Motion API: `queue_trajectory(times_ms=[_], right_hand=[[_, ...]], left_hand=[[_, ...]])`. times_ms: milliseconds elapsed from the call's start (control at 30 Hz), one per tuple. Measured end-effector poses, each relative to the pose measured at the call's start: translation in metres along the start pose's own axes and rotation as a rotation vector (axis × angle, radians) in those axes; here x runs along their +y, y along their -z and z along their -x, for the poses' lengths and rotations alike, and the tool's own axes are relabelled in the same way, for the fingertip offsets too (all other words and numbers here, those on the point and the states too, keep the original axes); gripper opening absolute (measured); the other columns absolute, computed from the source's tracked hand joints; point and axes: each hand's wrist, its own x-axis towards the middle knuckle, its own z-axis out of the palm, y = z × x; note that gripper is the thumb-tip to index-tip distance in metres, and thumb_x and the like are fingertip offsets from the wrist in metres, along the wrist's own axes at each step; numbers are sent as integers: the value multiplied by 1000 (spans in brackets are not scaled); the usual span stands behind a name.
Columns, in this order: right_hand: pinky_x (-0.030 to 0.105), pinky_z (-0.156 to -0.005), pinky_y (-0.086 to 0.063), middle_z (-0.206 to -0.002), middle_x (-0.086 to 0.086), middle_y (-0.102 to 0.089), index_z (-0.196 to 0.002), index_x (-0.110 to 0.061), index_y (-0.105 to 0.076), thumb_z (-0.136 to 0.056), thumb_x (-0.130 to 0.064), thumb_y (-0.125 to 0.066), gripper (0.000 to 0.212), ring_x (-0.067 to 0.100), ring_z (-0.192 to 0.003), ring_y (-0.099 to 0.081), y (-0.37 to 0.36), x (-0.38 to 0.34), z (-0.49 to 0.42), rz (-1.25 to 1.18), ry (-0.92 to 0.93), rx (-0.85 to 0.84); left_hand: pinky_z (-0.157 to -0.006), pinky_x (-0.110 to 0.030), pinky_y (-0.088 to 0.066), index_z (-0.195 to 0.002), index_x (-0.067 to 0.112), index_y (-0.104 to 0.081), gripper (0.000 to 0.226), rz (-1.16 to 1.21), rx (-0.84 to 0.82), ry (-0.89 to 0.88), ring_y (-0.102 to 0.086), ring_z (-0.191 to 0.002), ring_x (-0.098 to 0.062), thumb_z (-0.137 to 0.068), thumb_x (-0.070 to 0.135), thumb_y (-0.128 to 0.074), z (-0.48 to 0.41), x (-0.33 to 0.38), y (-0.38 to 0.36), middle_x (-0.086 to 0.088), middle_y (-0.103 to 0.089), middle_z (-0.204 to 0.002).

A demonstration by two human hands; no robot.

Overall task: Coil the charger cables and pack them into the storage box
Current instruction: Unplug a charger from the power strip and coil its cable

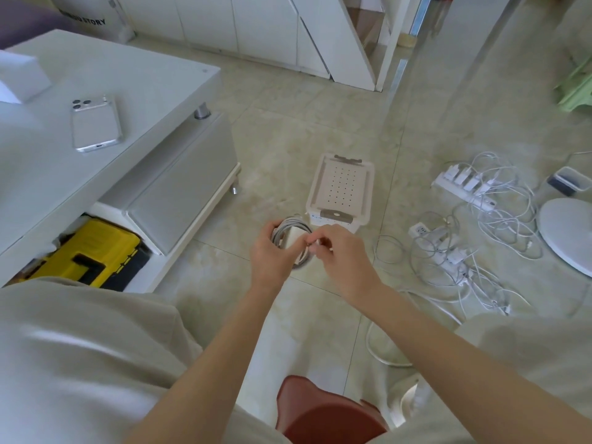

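Observation:
My left hand (269, 251) grips a coiled grey-white charger cable (292, 230) wound around a white adapter block, held above the floor. My right hand (339, 251) pinches the cable's loose plug end against the coil. Just beyond the hands stands the white storage box (368, 187) with its perforated, latched lid shut. To the right on the floor lie two white power strips (461, 187) with several plugged chargers and a tangle of white cables (499, 219).
A white low table (144, 75) with a phone (94, 125) stands at left, and a yellow toolbox (93, 251) sits underneath. A round white fan base (567, 232) and a small container (565, 181) lie far right. A red stool (323, 411) is between my knees.

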Motion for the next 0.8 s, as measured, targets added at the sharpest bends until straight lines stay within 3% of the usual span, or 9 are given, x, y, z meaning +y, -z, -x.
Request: queue_trajectory(times_ms=[100, 200, 300, 400, 467, 567, 633, 733, 800], right_hand=[[8, -72, -38, -87, -6, -56, -92, -9, -67, -88, 4, -54, 19, 5, -77, -50, 13, -1, 4, 48, 59, -22], [10, -75, -42, -83, -5, -59, -88, -10, -68, -86, 7, -54, 22, 12, -78, -56, 27, 4, 7, -12, 25, 18], [22, -75, -56, -76, 2, -60, -80, -12, -63, -86, 10, -51, 26, 15, -68, -62, 47, 18, 2, -388, -220, 150], [16, -70, -56, -76, 7, -60, -89, -6, -61, -90, 8, -50, 18, 12, -66, -59, 62, 32, 0, -676, -434, 143], [13, -70, -52, -75, 1, -60, -100, -3, -65, -90, 5, -52, 19, 9, -67, -55, 62, 42, 0, -612, -456, 108], [5, -73, -42, -82, -9, -67, -99, -12, -73, -88, -4, -59, 19, -3, -73, -56, 57, 56, 2, -144, -329, 113], [6, -79, -40, -96, -7, -71, -104, -15, -72, -88, -6, -59, 23, 0, -86, -61, 50, 61, -1, 36, -268, 95], [15, -89, -41, -115, 1, -65, -125, -12, -56, -85, 3, -52, 43, 13, -109, -59, 36, 62, -8, 4, -317, -32], [18, -86, -46, -119, 3, -57, -128, -7, -41, -83, 2, -59, 50, 12, -107, -58, 28, 61, -19, -172, -362, -170]], left_hand=[[-60, -13, -46, -98, 20, -61, 29, 104, -53, 103, -56, -67, 0, -76, 21, -78, -1, -2, -2, 9, -62, -81], [-70, -23, -50, -93, 23, -61, 25, 85, -84, 119, -57, -73, -7, -75, 22, -78, -2, 0, -10, 8, -62, -81], [-64, -19, -46, -91, 23, -62, 23, 83, -117, 109, -57, -71, -7, -75, 24, -78, -5, 14, -21, 7, -63, -80], [-56, -13, -43, -86, 23, -62, 22, 120, -171, 109, -53, -64, -5, -74, 25, -79, -8, 29, -34, 8, -59, -74], [-56, -13, -42, -83, 24, -60, 23, 119, -184, 92, -52, -62, -5, -73, 25, -80, -9, 34, -40, 9, -58, -71], [-55, -7, -41, -86, 24, -57, 27, -29, -185, -14, -53, -64, -2, -71, 26, -80, -16, 39, -45, 12, -58, -74], [-52, -5, -40, -91, 21, -55, 32, -149, -223, -87, -53, -66, 0, -71, 25, -80, -20, 43, -50, 10, -56, -80], [-58, -1, -37, -94, 19, -49, 38, -292, -249, -153, -48, -70, 4, -70, 24, -79, -24, 39, -69, 2, -49, -94], [-58, -1, -35, -94, 18, -46, 38, -333, -238, -135, -46, -68, 2, -72, 25, -76, -28, 31, -84, 2, -43, -97]])
